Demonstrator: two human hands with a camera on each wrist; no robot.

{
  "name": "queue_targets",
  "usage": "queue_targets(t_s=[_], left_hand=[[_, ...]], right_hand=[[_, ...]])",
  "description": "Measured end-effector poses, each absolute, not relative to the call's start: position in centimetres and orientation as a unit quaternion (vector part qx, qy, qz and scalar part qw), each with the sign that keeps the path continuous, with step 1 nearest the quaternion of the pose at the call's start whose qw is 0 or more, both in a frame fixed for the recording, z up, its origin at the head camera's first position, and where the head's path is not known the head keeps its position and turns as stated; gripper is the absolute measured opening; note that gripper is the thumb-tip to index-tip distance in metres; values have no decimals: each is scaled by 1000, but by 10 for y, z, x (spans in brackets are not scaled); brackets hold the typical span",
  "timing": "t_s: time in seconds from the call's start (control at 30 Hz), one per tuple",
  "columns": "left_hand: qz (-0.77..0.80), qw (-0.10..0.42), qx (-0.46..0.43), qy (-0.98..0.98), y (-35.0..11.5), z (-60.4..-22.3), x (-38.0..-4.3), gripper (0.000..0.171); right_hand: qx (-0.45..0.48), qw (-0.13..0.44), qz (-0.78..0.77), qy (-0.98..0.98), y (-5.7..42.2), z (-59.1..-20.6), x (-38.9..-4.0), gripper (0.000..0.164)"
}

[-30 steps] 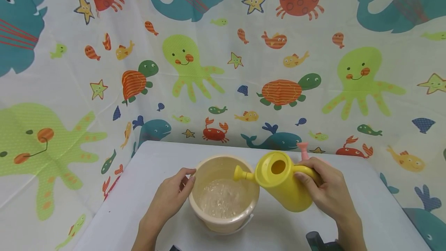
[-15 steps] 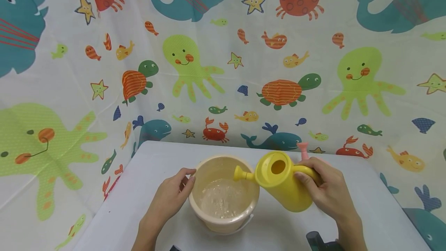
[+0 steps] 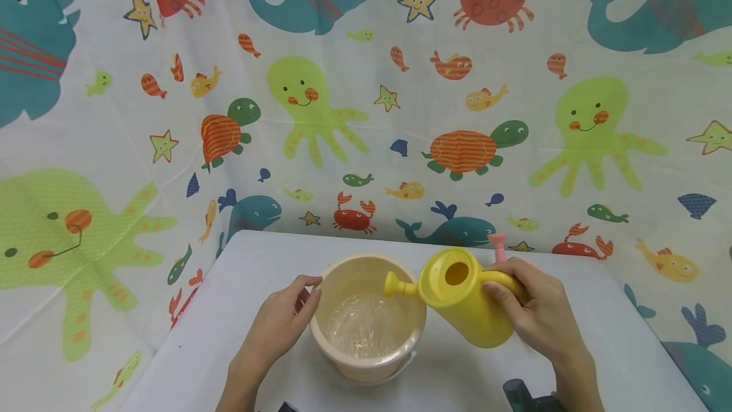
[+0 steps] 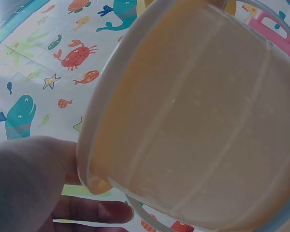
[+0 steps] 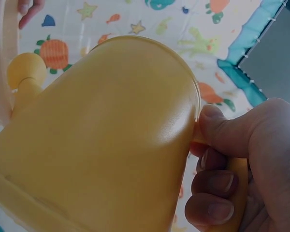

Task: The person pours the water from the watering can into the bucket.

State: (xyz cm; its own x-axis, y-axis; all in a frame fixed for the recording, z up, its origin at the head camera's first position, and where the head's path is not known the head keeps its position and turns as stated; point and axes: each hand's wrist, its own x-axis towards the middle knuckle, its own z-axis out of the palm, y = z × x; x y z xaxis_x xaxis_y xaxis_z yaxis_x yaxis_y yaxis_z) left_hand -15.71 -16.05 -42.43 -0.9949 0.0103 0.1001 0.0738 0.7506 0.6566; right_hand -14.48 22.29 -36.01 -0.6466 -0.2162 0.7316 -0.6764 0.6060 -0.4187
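A cream bucket (image 3: 368,370) stands on the table with clear water (image 3: 366,329) in it, its surface rippled below the spout. My left hand (image 3: 280,320) holds the bucket's left rim, thumb and fingertips at the edge; in the left wrist view the fingers (image 4: 96,210) lie by the outer wall. A yellow watering can (image 3: 471,313) is tilted toward the bucket, its spout head over the right side of the opening. My right hand (image 3: 540,310) grips the can's handle, and in the right wrist view the fingers (image 5: 212,183) curl round it.
Behind the yellow can, partly hidden, is a pink watering can (image 3: 499,247) at the back of the white table (image 3: 274,259). A curtain (image 3: 366,126) printed with sea animals hangs behind and to the left. The bucket's thin handle (image 3: 400,370) hangs down in front.
The ripples on the water in the bucket have shifted. Both hands, the bucket and the tilted watering can keep their places.
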Motion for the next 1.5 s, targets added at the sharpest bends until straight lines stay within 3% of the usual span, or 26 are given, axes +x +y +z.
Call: queue_targets(t_s=[1.5], left_hand=[[-356,45,-21,-933,-161,-427,-158,28]], right_hand=[[264,318,349,-841,222,-358,-145,33]])
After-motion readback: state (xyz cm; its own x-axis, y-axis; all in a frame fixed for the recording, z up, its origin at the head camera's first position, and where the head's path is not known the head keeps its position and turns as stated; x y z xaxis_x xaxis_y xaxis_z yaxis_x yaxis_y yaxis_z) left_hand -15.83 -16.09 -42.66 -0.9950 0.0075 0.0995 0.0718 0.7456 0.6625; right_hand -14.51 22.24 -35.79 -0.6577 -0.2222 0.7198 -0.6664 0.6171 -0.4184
